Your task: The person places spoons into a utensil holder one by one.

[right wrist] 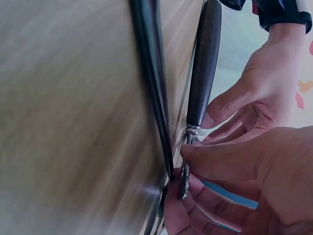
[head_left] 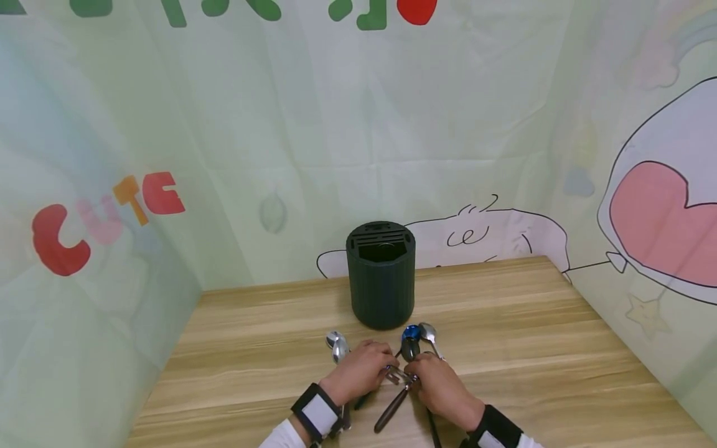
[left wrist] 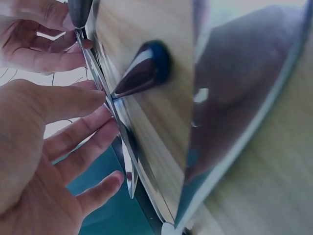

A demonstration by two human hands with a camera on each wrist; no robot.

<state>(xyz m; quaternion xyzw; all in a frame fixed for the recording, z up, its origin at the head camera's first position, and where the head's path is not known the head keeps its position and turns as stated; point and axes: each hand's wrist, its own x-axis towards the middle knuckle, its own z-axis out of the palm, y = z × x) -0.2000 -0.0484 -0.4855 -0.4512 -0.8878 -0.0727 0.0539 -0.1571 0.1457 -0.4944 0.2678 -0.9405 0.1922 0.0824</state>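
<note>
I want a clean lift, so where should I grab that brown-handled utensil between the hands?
Probably mid-way along the brown handle, coming from the person's side. It's thick and straight, angles back toward the person, and no hand covers it, whereas the right hand pinches the narrower metal part beyond it.

I'm looking at a wood-grain table (head_left: 269, 317) enclosed by printed pastel cloth.
Behind the surface's far edge, I'm seeing a pale green sheet (head_left: 269, 124) hanging in faint creases, with green lettering (head_left: 376, 18) and a red shape (head_left: 417, 9) running along its top. Past the left edge, letters (head_left: 130, 191) are spelling "CUTE"; past the right edge, a balloon (head_left: 672, 130) is showing its pink heart (head_left: 655, 218). A white cartoon figure (head_left: 504, 231) is peeking up beside the far right corner. Soft light is spreading evenly.
</note>
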